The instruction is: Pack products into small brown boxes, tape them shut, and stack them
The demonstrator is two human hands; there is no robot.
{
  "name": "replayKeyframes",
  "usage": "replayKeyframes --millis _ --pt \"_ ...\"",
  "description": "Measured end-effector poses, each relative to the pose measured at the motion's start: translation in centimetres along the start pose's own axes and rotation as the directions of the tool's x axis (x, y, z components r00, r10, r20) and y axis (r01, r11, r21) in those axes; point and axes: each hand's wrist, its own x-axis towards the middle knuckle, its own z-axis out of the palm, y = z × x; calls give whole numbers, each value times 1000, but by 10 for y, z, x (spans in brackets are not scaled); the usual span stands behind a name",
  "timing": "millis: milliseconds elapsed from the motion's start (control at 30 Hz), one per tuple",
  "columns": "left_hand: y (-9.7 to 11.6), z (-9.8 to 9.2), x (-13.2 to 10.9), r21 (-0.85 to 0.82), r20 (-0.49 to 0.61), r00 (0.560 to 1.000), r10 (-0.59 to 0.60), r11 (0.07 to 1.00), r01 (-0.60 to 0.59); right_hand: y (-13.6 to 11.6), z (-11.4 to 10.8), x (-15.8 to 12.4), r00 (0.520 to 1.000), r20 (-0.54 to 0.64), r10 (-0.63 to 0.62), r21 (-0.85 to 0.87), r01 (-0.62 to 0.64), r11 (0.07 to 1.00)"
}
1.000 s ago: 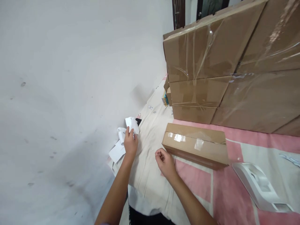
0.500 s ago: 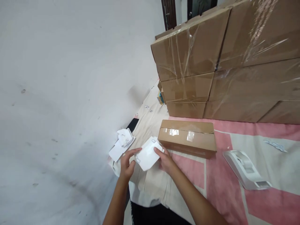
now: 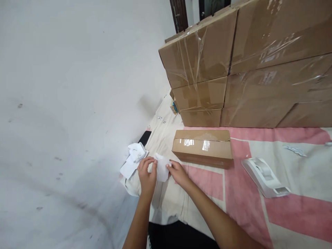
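Both hands hold one white folded card piece just above the cream and pink cloth. My left hand pinches its left edge with curled fingers. My right hand grips its right edge. Left of my left hand lies a small pile of white card pieces by the wall. A small sealed brown carton sits just beyond my right hand.
A stack of large taped brown cartons stands behind the small carton. A white tape dispenser lies on the cloth at right. A white wall fills the left. Small scraps dot the cloth near the cartons.
My left hand lifted a white card piece from the pile by the wall and brought it toward me. My right hand joined it, and the piece now looks folded narrower between both hands.
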Motion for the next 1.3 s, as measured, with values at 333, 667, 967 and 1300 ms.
replayKeyframes --millis 333,667,967,1300 --pt "-5 -5 12 -125 73 993 -96 987 105 -16 -1 -6 999 43 -30 111 25 993" --pt "-41 -15 25 -272 -323 861 -393 910 313 -8 -9 2 973 -199 -113 -206 71 976" --pt "-36 -14 13 -396 209 869 -449 774 495 -4 -7 4 981 -148 -127 -142 106 984" --pt "-49 4 -1 -461 192 751 -632 617 638 2 -3 -1 995 -102 -17 -65 10 998"
